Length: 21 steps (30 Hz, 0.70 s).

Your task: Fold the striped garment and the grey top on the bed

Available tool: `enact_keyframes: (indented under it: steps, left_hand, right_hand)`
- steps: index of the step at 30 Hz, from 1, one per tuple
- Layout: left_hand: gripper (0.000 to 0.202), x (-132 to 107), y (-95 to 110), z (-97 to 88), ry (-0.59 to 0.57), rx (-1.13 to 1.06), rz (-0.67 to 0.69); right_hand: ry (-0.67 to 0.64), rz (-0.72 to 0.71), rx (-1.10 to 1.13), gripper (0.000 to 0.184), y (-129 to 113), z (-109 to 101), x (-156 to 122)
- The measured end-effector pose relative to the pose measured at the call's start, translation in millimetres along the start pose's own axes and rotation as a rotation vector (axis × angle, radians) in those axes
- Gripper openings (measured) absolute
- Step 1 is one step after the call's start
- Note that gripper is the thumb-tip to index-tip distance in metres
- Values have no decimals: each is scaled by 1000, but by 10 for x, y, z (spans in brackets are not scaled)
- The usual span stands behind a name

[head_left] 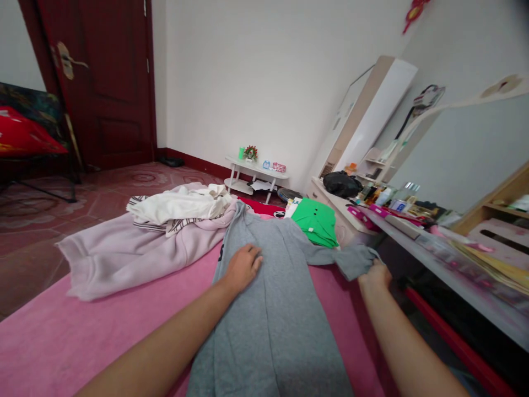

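Observation:
A grey T-shirt (273,309) lies spread flat on the pink bed cover (82,336), neck end away from me. My left hand (243,266) rests flat on the shirt's chest, fingers stretched out. My right hand (375,275) pinches the end of the shirt's right sleeve (351,258) at the bed's right edge and holds it pulled outward.
A pale lilac sweatshirt (124,248) with a white striped garment (177,207) on it lies at the left. A folded green shirt (316,220) sits beyond the grey one. A cluttered dresser (433,242) runs along the right. A small white table (256,171) stands by the far wall.

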State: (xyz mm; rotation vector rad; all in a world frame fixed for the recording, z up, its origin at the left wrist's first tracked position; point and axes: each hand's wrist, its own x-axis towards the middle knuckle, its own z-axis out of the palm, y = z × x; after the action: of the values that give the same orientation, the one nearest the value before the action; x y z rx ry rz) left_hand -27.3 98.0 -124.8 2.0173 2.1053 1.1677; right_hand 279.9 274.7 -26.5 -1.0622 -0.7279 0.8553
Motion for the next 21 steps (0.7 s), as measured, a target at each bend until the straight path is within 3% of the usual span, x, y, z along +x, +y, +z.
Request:
enact_keyframes:
  steps: [3,7,10,12,14,17,21]
  left_hand:
    - [27,19,-23,-50,38,-9,8]
    - [32,-26,21,-128,38,-7,85]
    - [31,-103,118,-188,-73,-16,287]
    - [30,-150,182,-215,-159,26,510]
    - [31,-177,223,-226,-189,99,674]
    - [29,-178,245,-223,-128,154,675]
    - [40,-143,221,-204,34,244,476]
  right_hand:
    - [-153,-120,-12,7,-234,415,-183]
    - [-420,-252,-8,23,-707,1074,-528]
    - [-696,-349,-62,37,-985,1244,-995]
    - [-1054,-520,-296,41,-1065,1090,-1366]
    - [-1254,-624,-540,31,-1031,749,-1679]
    - [-1275,-572,-816,32,-763,50,-1877]
    - [-1085,-450,-1198,53,-288,-855,-1765]
